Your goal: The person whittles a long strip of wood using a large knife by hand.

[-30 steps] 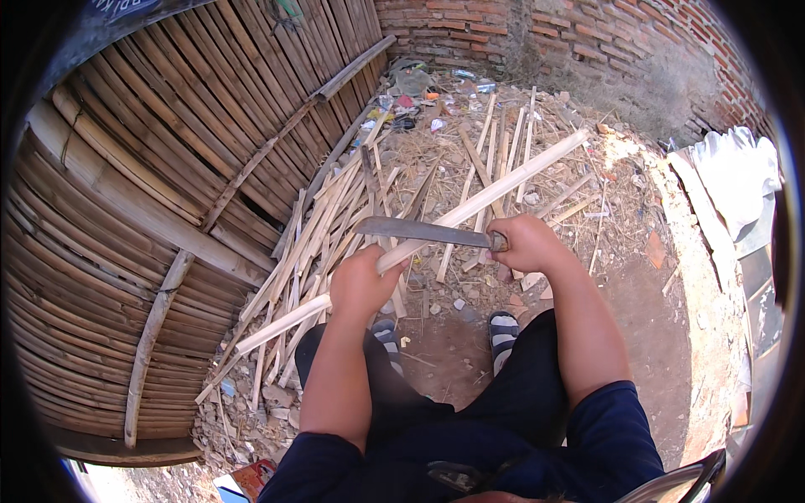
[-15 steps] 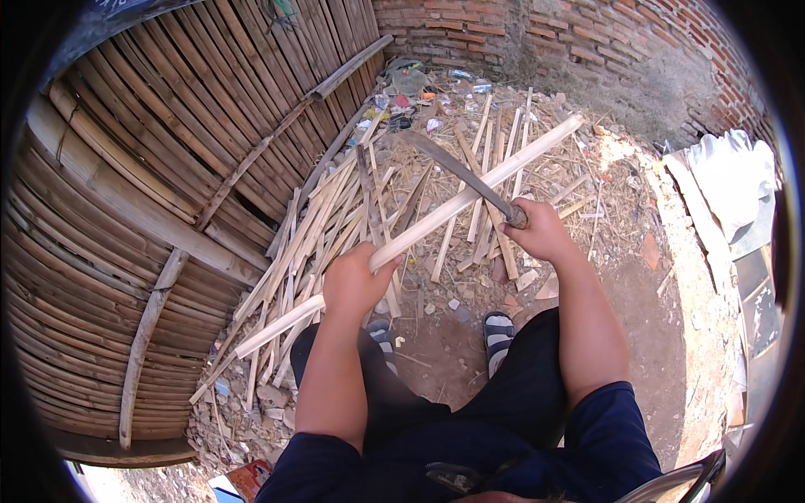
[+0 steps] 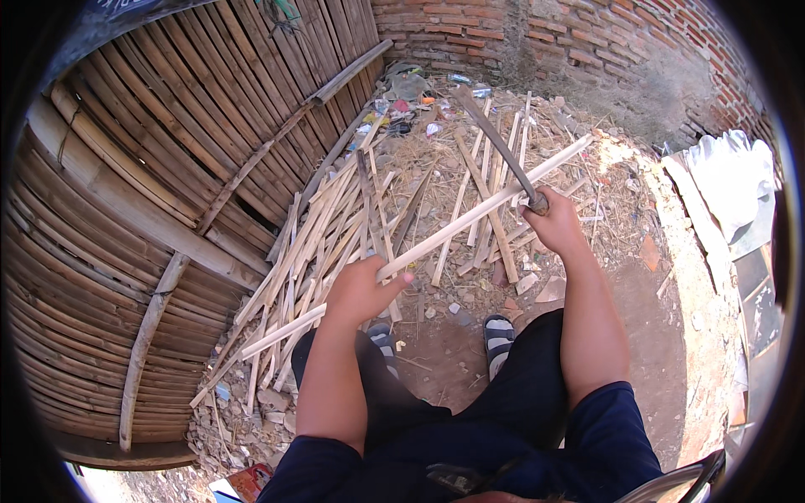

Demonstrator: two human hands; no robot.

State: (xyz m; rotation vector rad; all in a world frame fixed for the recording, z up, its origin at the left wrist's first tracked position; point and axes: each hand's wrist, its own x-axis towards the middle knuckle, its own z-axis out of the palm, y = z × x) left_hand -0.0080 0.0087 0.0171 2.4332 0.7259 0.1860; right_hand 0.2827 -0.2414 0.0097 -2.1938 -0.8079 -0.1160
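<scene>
My left hand (image 3: 359,293) is closed around a long, pale bamboo strip (image 3: 453,228), its thumb lifted a little off the strip. The strip runs slantwise from beside my left thigh up to the far right. In my right hand (image 3: 555,225) is the handle of a machete with a long, dark, slightly curved blade (image 3: 501,149). That blade points away and to the left, crossing the strip just ahead of my right hand. Whether its edge touches the strip, I cannot tell.
Many pale strips (image 3: 327,214) lie heaped on the rubble between my feet and the brick wall (image 3: 587,50). A bamboo slat wall (image 3: 193,109) stands along the left. White sheeting (image 3: 729,184) and boards line the right side.
The machete has swung so its blade points farther away, and my right hand has shifted slightly right and away. The strip has turned about its length, its far end slightly farther right. My left thumb has lifted.
</scene>
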